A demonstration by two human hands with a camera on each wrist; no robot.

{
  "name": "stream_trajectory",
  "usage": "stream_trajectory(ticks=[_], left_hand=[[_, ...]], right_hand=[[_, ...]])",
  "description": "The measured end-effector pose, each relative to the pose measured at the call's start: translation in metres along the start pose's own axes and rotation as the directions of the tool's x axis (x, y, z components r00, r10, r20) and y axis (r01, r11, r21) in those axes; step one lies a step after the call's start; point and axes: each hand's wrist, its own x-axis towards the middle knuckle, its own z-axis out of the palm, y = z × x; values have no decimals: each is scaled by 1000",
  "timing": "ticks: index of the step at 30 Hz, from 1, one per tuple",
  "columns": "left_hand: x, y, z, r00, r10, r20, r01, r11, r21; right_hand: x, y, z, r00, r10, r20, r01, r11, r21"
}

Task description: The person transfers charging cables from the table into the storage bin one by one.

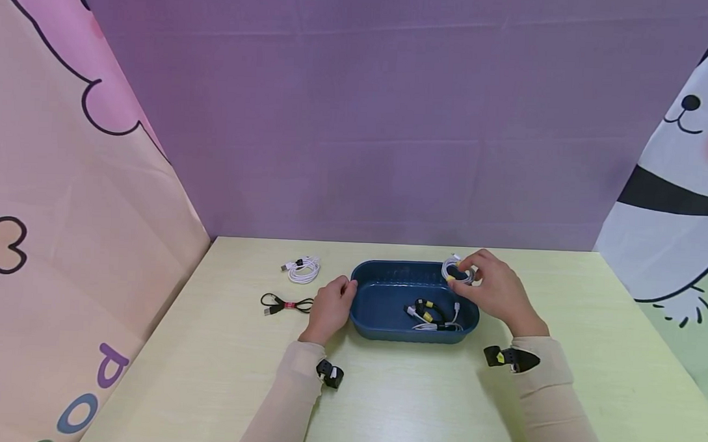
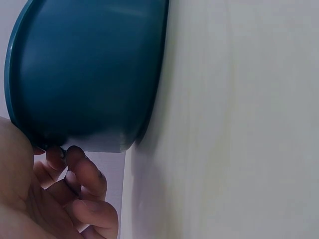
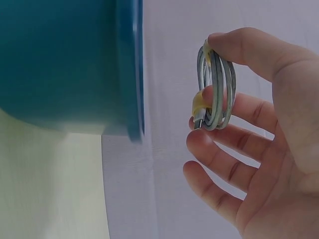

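Currently, R hand pinches white coiled cable betw. thumb & fingertips, other fingers loosely bent; coil, w/ yellow ties, is held up by far R rim of blue bin. L hand grips bin at its L end, fingers curled at rim. Inside, toward nr R side: black & white cables. On table, L of bin: white coil w/ black tie, black cable w/ red tie, nr L hand.
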Motion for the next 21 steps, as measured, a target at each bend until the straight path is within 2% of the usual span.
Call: stream_trajectory(ticks=[21], left_hand=[[1, -1, 0, 1000, -19, 13, 19, 1000, -2]], right_hand=[[2, -1, 8, 1000, -9, 16, 9, 1000, -13]])
